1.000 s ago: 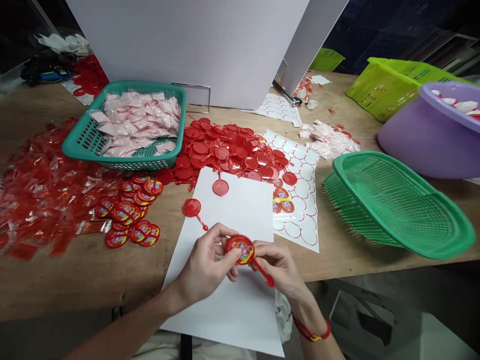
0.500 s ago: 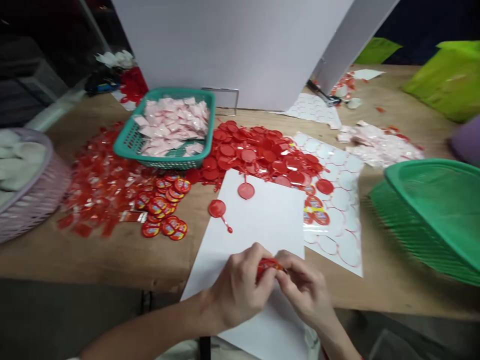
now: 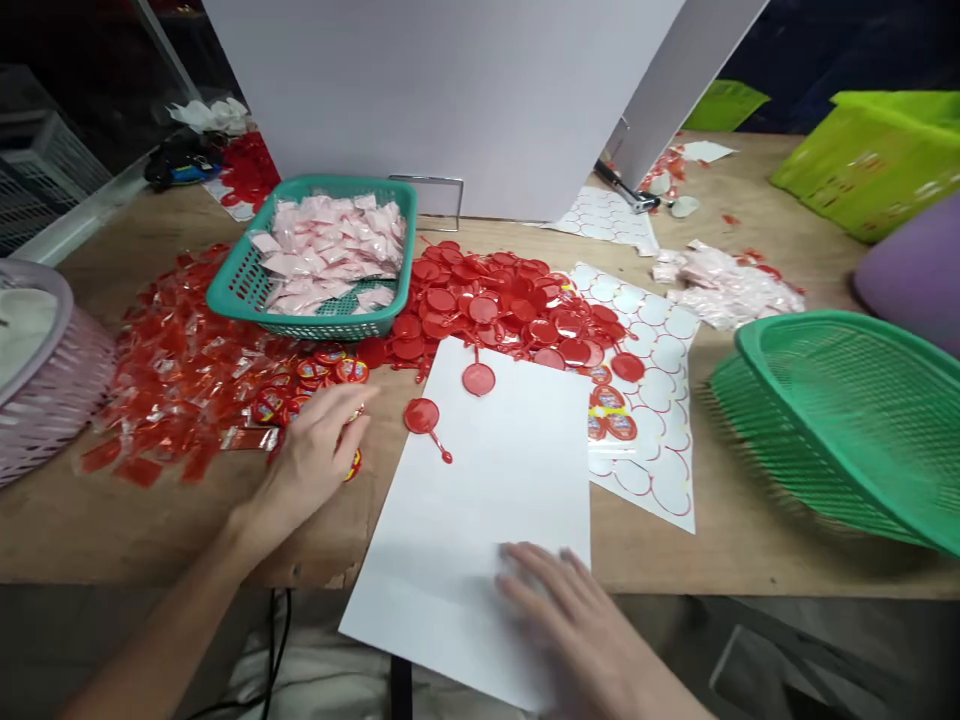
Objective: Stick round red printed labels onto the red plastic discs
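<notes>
my left hand [image 3: 311,465], fingers half curled, sits over a heap of round red labelled plastic discs [image 3: 352,372]; cannot tell if it grips one. my right hand [image 3: 559,620], open and empty, blurred, spreads over a flat white paper sheet [image 3: 480,490].

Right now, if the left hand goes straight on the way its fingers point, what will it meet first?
The left hand probably meets the plain red plastic discs at the pile's edge first, though a labelled red disc lies close to that line; depth is unclear.
</notes>
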### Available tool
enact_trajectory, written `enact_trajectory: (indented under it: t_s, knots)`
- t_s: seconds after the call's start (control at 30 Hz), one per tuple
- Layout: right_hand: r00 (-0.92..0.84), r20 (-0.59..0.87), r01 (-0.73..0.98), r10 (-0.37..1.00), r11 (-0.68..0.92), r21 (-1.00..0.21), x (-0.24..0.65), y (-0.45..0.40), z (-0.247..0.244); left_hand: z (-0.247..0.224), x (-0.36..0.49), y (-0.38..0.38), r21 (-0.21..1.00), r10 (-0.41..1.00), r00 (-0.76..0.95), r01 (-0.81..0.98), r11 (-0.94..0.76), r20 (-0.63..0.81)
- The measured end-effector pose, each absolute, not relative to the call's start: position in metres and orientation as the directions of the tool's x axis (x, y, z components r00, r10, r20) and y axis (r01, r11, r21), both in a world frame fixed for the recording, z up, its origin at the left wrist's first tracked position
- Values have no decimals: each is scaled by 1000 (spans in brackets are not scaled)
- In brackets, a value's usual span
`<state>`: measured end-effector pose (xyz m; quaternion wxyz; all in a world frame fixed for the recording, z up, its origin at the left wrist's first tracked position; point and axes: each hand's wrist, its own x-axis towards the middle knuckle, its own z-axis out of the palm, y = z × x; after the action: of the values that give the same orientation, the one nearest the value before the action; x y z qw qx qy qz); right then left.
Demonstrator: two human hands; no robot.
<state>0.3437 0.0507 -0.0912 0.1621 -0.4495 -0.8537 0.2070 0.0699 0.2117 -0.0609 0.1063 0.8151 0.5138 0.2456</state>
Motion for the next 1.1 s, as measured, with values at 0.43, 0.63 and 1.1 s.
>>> enact_trajectory:
  t_s: [0.43,0.63,1.1]
  knots:
    - [-103,-346,421,933,-274,-865,369,85,-79,-36,132,168,465,550,824,437,-770,136]
    - [2,-384,176,923,-379,-909,371,103,-91,-44,151,154,248,536,729,475,-844,425]
    - [-85,262,771,961,230,-594,354,76,-76,-83,176,145,227,445,838,389,-893,315]
